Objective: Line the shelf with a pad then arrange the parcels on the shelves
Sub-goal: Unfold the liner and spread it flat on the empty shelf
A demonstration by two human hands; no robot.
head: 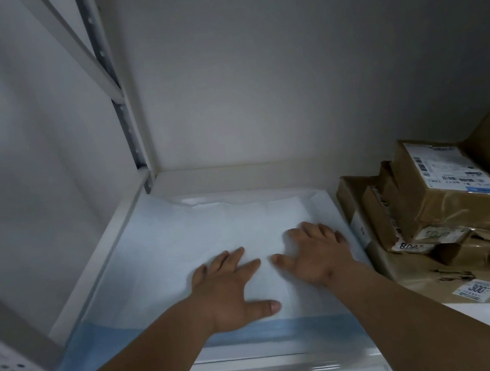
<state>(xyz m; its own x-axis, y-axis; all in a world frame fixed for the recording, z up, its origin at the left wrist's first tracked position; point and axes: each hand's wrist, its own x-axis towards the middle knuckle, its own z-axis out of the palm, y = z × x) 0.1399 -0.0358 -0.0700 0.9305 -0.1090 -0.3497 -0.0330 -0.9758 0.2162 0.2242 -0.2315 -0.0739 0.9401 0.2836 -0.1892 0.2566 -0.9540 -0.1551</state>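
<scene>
Two flat hands press on the pad (183, 251), a pale white-blue absorbent sheet with a darker blue band along its near edge, spread over the left part of the white shelf (235, 171). The left hand (230, 286) lies palm down near the middle of the pad, fingers straight and spread, thumb pointing right, holding nothing. The right hand (312, 251) lies just beside it, also palm down with fingers extended and splayed toward the far right part of the pad, gripping nothing; its thumb tip nearly meets the left hand's forefinger. The pad's far edge is slightly rumpled and lifted, short of the back wall (283, 68), and its left edge runs along the shelf's side rail.

Just right of the pad, on the same shelf, sits a heap of parcels (450, 208): brown boxes wrapped in glossy tape, stacked unevenly and tilted, several bearing white shipping labels with barcodes. The nearest parcel edge stands close to the pad's right border. At the far left corner rises a perforated metal upright (124, 123) of the shelving frame, with a diagonal brace (80, 51) crossing above it.
</scene>
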